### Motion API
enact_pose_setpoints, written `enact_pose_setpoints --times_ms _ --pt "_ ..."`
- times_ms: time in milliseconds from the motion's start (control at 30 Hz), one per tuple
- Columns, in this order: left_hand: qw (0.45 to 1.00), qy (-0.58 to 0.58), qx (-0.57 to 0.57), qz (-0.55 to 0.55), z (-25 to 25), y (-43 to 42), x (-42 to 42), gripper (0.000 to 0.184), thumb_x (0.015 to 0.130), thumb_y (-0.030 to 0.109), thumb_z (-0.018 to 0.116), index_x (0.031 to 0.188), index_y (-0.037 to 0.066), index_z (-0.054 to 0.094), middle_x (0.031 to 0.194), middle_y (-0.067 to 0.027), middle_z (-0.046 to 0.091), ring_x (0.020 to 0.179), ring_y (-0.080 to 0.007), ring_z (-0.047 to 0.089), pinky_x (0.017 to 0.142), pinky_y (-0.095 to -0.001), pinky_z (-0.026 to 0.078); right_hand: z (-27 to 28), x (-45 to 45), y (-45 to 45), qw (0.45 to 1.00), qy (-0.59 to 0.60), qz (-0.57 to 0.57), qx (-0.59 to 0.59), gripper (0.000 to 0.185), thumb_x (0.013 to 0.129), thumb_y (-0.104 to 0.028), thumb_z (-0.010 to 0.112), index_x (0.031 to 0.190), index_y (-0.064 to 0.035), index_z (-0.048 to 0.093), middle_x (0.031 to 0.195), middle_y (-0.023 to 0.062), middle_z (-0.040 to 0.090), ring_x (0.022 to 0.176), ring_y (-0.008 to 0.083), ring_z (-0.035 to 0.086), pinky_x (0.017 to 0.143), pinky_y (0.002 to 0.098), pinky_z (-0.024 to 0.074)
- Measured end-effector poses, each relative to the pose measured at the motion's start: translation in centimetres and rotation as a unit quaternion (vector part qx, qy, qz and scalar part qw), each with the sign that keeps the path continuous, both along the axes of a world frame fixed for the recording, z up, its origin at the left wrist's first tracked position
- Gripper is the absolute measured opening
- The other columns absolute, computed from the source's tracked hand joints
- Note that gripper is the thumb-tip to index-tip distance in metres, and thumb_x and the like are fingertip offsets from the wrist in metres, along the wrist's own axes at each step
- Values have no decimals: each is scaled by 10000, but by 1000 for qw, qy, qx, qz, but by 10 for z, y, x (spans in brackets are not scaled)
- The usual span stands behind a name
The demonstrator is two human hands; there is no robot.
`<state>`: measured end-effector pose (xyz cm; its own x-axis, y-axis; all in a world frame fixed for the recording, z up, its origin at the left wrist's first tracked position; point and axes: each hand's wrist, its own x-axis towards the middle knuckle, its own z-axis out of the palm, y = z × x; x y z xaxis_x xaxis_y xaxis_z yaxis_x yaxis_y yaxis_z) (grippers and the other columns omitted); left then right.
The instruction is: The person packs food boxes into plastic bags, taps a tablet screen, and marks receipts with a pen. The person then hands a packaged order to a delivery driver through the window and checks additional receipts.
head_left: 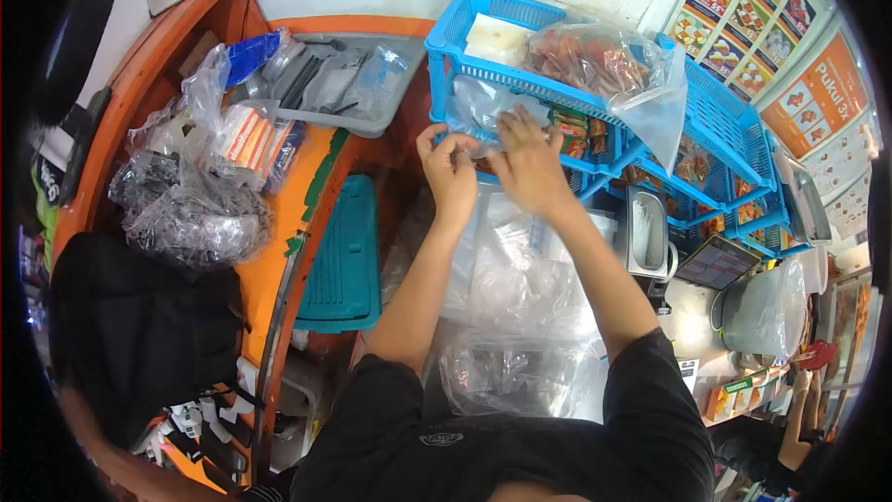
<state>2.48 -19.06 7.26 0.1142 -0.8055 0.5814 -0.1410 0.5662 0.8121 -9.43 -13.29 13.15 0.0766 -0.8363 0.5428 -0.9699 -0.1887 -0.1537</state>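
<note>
My left hand (450,175) is at the front left edge of the blue basket rack's middle tier. Its fingers are curled on the near edge of a clear plastic bag (476,107). Beside it, my right hand (531,160) lies with fingers stretched out on the same plastic. Small red and green sachets (574,130) sit in the tier just right of my right fingers. Below both hands, stacks of clear plastic bags (520,260) cover the surface in front of me.
The blue basket rack (455,56) holds a bag of brownish food (595,60) on top. Leftward are a grey tray (372,112), crumpled plastic (195,214) and a teal lid (339,260). A metal container (646,228) and large pot (757,311) stand right. Another person's arm (794,423) shows lower right.
</note>
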Motion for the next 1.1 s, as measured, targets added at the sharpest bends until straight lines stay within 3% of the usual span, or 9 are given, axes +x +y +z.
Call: enact_pose_setpoints --times_ms 33,167,267,333,600,833,933,1000,1100 --pt "996 -79 -24 26 1 2 1 23 776 20 614 799 18 615 1009 -127 496 968 -179 493 631 -294 454 2 9 11 999 21 15 -41 379 859 -295 559 1066 17 616 1224 161 552 1241 303 437 954 549 286" --pt "985 -30 167 -20 23 6 -4 148 832 141 642 859 -2 672 938 -97 517 742 -151 533 627 -288 436 -2 17 30 995 -21 101 -3 354 817 -230 598 1087 -1 604 1146 158 582 1198 319 464 907 537 314" --pt "964 129 212 -94 -14 -14 -8 209 846 176 663 874 -30 671 896 -68 527 668 -130 527 621 -275 431 -1 -5 15 988 -125 94 -2 350 786 -213 621 1087 -33 620 1098 153 593 1144 327 480 898 483 341" --pt "935 197 254 -149 2 -6 -2 186 861 183 655 874 -1 680 909 -33 552 737 -100 542 630 -253 430 3 -18 -10 967 -252 28 -19 320 762 -212 643 1045 -63 652 1075 136 598 1082 330 494 898 440 358" --pt "949 160 228 -147 2 -4 3 188 853 192 678 871 6 685 876 -15 586 756 -80 533 622 -240 404 -2 -22 -40 956 -268 75 87 196 709 -235 740 739 -46 700 900 89 641 977 285 520 854 383 412" --pt "923 222 275 -152 2 -4 0 190 839 159 700 838 -28 665 796 -36 612 700 -91 570 656 -228 448 4 -42 -58 830 -490 27 265 263 713 -270 781 783 -32 695 833 39 667 808 128 576 784 265 427" --pt "915 242 276 -164 -2 -6 1 168 841 146 692 835 -19 657 739 -25 618 672 -80 568 637 -217 447 1 -52 -62 784 -574 7 235 225 797 -228 713 905 -35 675 878 81 673 815 177 595 713 344 468" --pt "914 245 274 -172 -6 -8 3 143 844 133 680 816 -3 646 741 -25 619 677 -78 567 633 -219 453 -20 -62 -77 914 -334 -208 100 291 827 -278 662 990 -37 651 962 133 667 857 255 616 763 370 467" --pt "913 242 271 -183 -17 -8 8 98 839 94 654 784 21 617 776 -33 617 700 -90 571 633 -230 472 -16 -72 -66 948 -51 -310 51 377 857 -336 595 1107 -54 613 1104 186 625 980 343 595 873 419 433"
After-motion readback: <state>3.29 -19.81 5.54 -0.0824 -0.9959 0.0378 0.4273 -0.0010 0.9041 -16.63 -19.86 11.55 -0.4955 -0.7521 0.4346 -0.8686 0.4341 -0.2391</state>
